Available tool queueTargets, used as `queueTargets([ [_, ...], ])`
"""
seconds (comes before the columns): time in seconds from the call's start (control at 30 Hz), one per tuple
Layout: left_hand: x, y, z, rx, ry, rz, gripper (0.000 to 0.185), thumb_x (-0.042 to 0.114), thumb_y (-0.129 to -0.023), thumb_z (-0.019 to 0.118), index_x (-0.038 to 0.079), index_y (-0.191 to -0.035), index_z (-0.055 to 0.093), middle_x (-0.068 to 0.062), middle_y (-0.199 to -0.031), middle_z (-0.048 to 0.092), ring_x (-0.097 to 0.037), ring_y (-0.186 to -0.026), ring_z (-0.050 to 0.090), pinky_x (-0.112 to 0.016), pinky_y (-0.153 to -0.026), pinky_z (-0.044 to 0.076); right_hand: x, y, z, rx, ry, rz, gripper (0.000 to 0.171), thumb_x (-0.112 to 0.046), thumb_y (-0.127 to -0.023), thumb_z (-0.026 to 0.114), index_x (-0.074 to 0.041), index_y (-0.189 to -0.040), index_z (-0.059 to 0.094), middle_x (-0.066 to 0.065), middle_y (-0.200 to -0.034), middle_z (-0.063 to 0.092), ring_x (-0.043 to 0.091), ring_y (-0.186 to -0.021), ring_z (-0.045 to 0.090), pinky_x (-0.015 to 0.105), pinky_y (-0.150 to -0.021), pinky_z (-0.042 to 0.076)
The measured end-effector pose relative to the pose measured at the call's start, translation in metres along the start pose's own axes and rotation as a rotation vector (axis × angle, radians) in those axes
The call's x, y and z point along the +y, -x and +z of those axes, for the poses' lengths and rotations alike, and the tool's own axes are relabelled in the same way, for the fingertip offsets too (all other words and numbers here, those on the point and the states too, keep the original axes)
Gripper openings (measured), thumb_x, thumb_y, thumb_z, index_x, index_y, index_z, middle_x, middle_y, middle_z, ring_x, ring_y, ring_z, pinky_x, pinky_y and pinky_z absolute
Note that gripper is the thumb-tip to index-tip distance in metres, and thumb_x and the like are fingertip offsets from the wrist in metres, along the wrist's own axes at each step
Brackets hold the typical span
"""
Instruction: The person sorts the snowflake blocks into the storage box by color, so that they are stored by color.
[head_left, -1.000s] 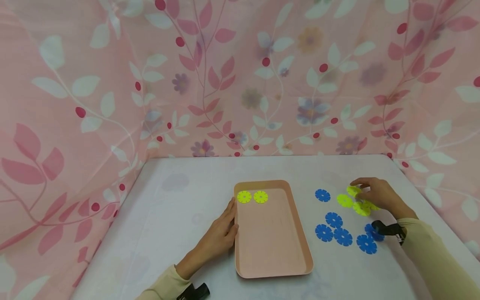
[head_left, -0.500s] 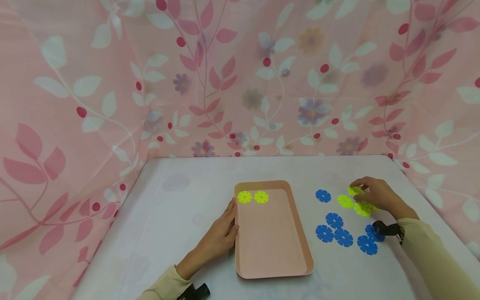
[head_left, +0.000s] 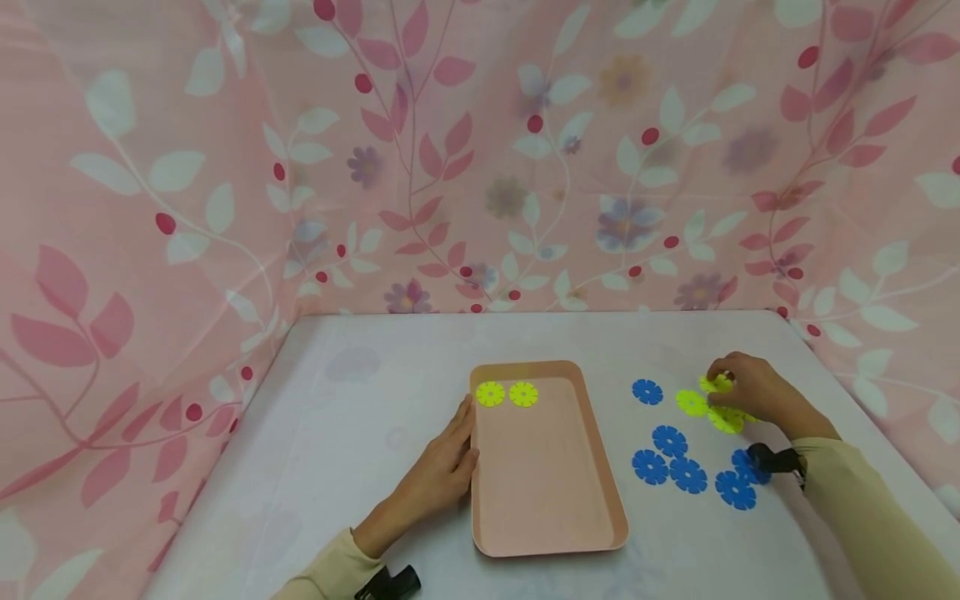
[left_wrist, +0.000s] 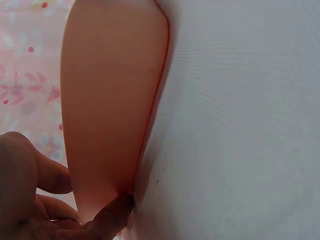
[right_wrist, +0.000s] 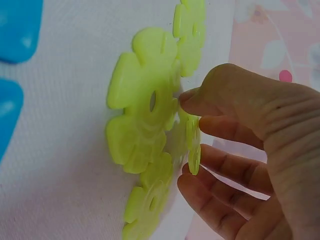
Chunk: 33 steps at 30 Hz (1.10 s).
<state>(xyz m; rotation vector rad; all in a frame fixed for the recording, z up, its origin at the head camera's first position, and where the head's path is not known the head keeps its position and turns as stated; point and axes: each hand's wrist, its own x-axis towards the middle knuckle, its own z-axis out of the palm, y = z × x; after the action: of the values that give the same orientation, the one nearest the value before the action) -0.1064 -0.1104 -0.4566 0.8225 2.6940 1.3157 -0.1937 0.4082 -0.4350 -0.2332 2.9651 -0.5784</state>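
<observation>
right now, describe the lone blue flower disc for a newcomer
Find the pink tray on the white table. Just right of its far end lies a blue flower disc. Unlike the other clustered blue discs, it touches no neighbour.

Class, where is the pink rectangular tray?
In the head view, the pink tray lies right of centre, between the left hand and the blue flower-shaped discs.

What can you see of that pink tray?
The tray is a shallow, pinkish-tan rectangle with rounded corners and a low raised rim, apparently smooth plastic. It lies flat on the white table, longer front to back. Two yellow notched discs lie apart at its far left. The left grip, a bare hand, touches its left side.
</observation>
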Motion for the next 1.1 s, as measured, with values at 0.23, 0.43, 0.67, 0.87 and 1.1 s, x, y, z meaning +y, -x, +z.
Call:
queueTargets([
  [0.23, 0.000, 0.000, 0.000, 0.001, 0.005, -0.007, 0.065, -0.001, -0.104, 0.054, -0.012, -0.159, 0.021, -0.022, -0.169, 0.013, -0.028, -0.155, 0.015, -0.048, -0.120, 0.023, -0.001, 0.003, 0.001, -0.007, 0.008, -0.005, 0.036, -0.015, -0.082, 0.087, 0.003, -0.109, 0.071, 0.024, -0.106, 0.067, 0.047, -0.100, 0.061, 0.060, -0.084, 0.057],
  [0.43, -0.001, -0.001, 0.001, -0.001, -0.009, -0.008, 0.064, -0.001, -0.104, 0.053, -0.012, -0.159, 0.021, -0.022, -0.169, 0.013, -0.028, -0.155, 0.015, -0.049, -0.120, 0.023, 0.002, 0.003, 0.000, 0.025, 0.000, -0.001, 0.039, -0.020, -0.083, 0.088, 0.004, -0.109, 0.072, 0.020, -0.103, 0.068, 0.043, -0.097, 0.061, 0.054, -0.080, 0.059],
  [0.67, 0.000, 0.000, 0.000, -0.002, 0.002, -0.009, 0.064, 0.001, -0.104, 0.054, -0.012, -0.159, 0.022, -0.021, -0.169, 0.013, -0.027, -0.155, 0.015, -0.047, -0.120, 0.023, -0.001, 0.002, -0.003, 0.065, -0.017, -0.005, 0.039, -0.022, -0.084, 0.088, 0.004, -0.110, 0.072, 0.020, -0.103, 0.069, 0.043, -0.097, 0.060, 0.055, -0.080, 0.058],
  [0.87, 0.000, 0.000, 0.001, 0.002, 0.000, -0.003, 0.065, 0.000, -0.104, 0.054, -0.012, -0.159, 0.022, -0.021, -0.169, 0.013, -0.027, -0.155, 0.016, -0.048, -0.120, 0.023, -0.007, 0.004, -0.008, 0.098, -0.032, -0.020, 0.038, -0.021, -0.085, 0.087, 0.004, -0.111, 0.073, 0.023, -0.105, 0.070, 0.046, -0.100, 0.062, 0.059, -0.083, 0.056],
  [1.1, 0.001, -0.001, 0.000, 0.002, 0.000, -0.005, 0.065, 0.000, -0.104, 0.054, -0.011, -0.159, 0.021, -0.021, -0.170, 0.013, -0.026, -0.155, 0.015, -0.047, -0.120, 0.023, -0.017, 0.005, -0.013, 0.134, -0.035, -0.038, 0.038, -0.021, -0.086, 0.086, 0.004, -0.112, 0.074, 0.025, -0.105, 0.069, 0.043, -0.092, 0.065, 0.055, -0.079, 0.059],
])
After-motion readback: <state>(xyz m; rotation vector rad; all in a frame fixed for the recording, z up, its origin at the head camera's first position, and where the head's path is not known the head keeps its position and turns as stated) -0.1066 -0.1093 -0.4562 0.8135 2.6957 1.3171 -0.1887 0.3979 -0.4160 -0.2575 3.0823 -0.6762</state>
